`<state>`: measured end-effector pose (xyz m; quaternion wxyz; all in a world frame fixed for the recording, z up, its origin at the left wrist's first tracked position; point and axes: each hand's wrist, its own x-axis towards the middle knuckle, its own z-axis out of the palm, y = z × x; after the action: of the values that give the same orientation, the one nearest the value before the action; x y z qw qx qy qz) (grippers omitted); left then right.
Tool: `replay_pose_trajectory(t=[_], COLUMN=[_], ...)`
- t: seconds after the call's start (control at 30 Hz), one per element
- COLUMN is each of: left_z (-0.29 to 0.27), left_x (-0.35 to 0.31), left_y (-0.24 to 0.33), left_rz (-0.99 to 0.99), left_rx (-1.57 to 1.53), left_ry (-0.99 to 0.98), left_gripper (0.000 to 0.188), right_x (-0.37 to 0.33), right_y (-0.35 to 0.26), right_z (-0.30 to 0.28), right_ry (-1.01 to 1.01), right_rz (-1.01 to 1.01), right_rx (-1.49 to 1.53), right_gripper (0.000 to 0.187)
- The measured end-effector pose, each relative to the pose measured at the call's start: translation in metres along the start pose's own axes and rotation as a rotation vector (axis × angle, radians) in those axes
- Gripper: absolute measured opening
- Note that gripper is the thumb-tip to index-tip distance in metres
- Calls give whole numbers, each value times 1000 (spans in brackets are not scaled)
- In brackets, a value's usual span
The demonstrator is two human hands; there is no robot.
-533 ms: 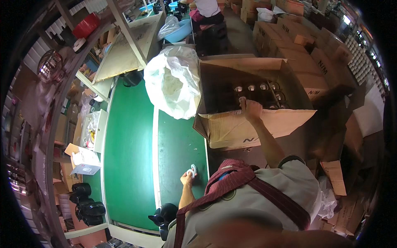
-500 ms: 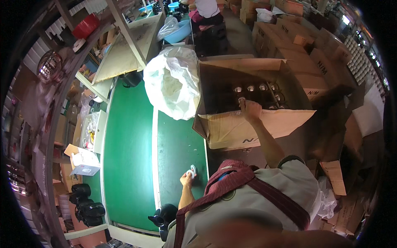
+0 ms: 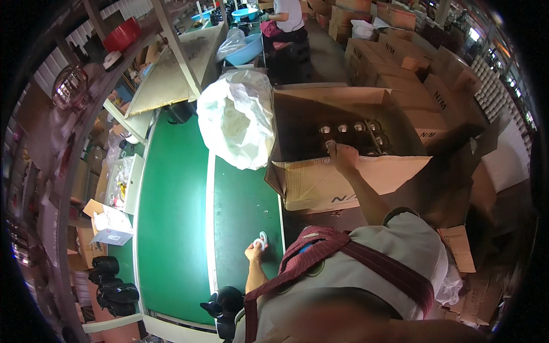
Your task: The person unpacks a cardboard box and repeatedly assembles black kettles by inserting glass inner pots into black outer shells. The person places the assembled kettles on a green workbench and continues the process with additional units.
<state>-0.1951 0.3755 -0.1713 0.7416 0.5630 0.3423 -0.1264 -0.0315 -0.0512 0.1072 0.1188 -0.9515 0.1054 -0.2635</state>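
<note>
My left hand (image 3: 252,252) is closed on a white ring-shaped piece (image 3: 261,241) above the green bench top, close to my body. At the near side of a big open cardboard box (image 3: 343,182), my right hand (image 3: 345,158) reaches over the folded-out flap. Its fingers are closed round a small shiny-topped piece (image 3: 330,143), mostly hidden by the fingers. Past that hand, several shiny round tops (image 3: 342,128) stand in a row in the box's dark inside. What they belong to is too dark to tell.
A white plastic sack (image 3: 237,114) stands on the green bench (image 3: 171,211), left of the box. Black glossy parts (image 3: 230,300) lie by the bench's near end. A small open carton (image 3: 111,226) is at the left. Stacked cartons (image 3: 394,80) and a seated person (image 3: 286,20) are farther off.
The view has shifted slightly. My left hand still holds the white ring, which now shows more upright. My right hand stays at the same place in the box.
</note>
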Motion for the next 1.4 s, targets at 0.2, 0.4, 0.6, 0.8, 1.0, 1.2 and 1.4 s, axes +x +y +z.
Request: replay_pose_trajectory(t=[0.2,0.4,0.6,0.8,1.0,1.2,1.4], left_z=[6,-1,2,-2,3,-1,8], left_x=[-8,-5,1,2,1,3,-6], left_y=[7,4,-1,-9,-4,-4,2], left_rz=[30,45,-5,73,32,50,17], left_rx=[-95,-133,-57,-126,-96,-193,-155], left_ry=[-2,-57,-12,0,-4,4,-3], left_gripper=[18,21,24,20,19,20,20], right_x=[-2,-6,-9,-6,-5,-5,-9], right_y=[2,-4,-4,-6,7,-3,4], right_z=[1,-2,-17,-12,0,-5,-6], right_ry=[-29,41,-22,-54,-68,-26,-27], right_rz=[72,13,31,24,40,8,-8], right_rx=[-26,63,87,67,-11,58,60], right_gripper=[49,47,47,45,44,40,40])
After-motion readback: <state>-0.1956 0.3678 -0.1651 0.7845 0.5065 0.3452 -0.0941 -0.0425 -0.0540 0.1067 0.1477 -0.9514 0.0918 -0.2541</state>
